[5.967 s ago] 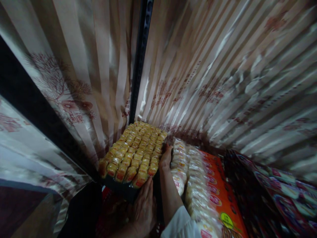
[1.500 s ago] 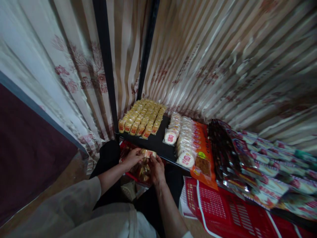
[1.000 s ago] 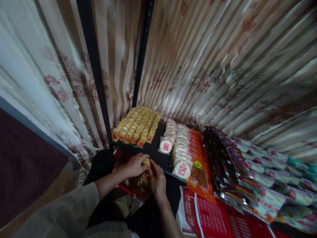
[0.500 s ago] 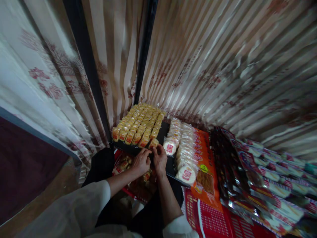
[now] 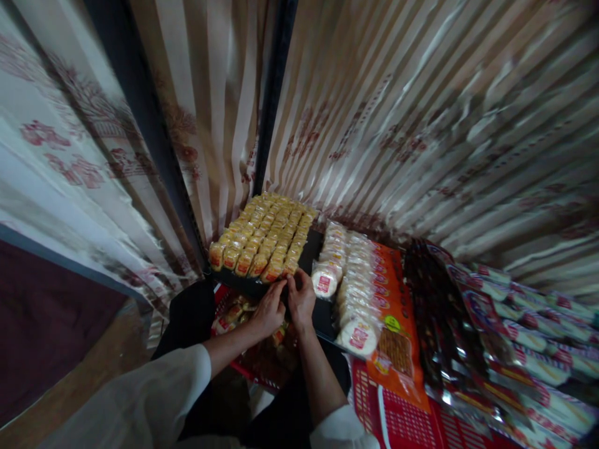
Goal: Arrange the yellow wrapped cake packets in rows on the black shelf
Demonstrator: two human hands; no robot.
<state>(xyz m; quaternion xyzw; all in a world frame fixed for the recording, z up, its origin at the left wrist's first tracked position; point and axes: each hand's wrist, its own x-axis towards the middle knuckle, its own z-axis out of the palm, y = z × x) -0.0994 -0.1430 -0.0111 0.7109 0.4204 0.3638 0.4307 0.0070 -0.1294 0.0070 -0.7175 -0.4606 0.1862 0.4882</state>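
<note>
Just beyond both hands, left hand [image 5: 269, 307] and right hand [image 5: 302, 298] pinch one yellow snack packet [image 5: 291, 267]: light, crinkly, likely crushable, best held by its edges.

The person wears pale loose sleeves [image 5: 154, 399] pushed above bare forearms, with dark trousers [image 5: 187, 318].

Striped beige curtains [image 5: 421, 125] with red floral print cover the far and left sides. Two black vertical posts [image 5: 276, 93] stand at the far left corner. Near left: brown floor [image 5: 70, 380] and a dark maroon panel [image 5: 42, 312]. Lighting is dim.
</note>
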